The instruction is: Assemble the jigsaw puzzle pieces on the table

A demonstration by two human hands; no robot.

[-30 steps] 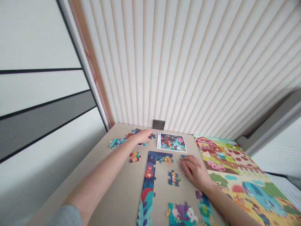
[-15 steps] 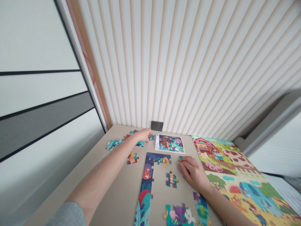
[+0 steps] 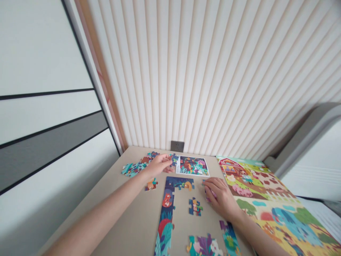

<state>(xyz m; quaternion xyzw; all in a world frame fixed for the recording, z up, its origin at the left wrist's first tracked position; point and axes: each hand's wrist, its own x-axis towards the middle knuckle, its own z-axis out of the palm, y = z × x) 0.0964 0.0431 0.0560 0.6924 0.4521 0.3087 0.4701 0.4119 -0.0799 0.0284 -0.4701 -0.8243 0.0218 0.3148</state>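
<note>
My left hand [image 3: 159, 164] pinches a dark blue jigsaw puzzle piece [image 3: 174, 159] by its edge, just left of the printed reference picture [image 3: 193, 166]. On the right, my right hand [image 3: 220, 196] rests with curled fingers over a pink and purple puzzle piece [image 3: 210, 195], mostly covered by them. Between the arms lies a joined corner strip of puzzle [image 3: 167, 199], running along the left side and the top. A single piece [image 3: 195, 206] sits inside it. Lower down are a joined floral section [image 3: 204, 246] and a right-side section [image 3: 229, 238].
Loose pieces [image 3: 133, 169] are gathered at the far left of the table, with an orange piece [image 3: 151, 184] nearer. A colourful farm and animal picture [image 3: 263, 199] covers the right side. A dark socket [image 3: 177, 146] is on the ribbed wall [image 3: 186, 71] behind.
My left hand has drawn back slightly from the far edge and now holds up a puzzle piece. A pink and purple piece shows more under my right fingers, with that hand nearly still.
</note>
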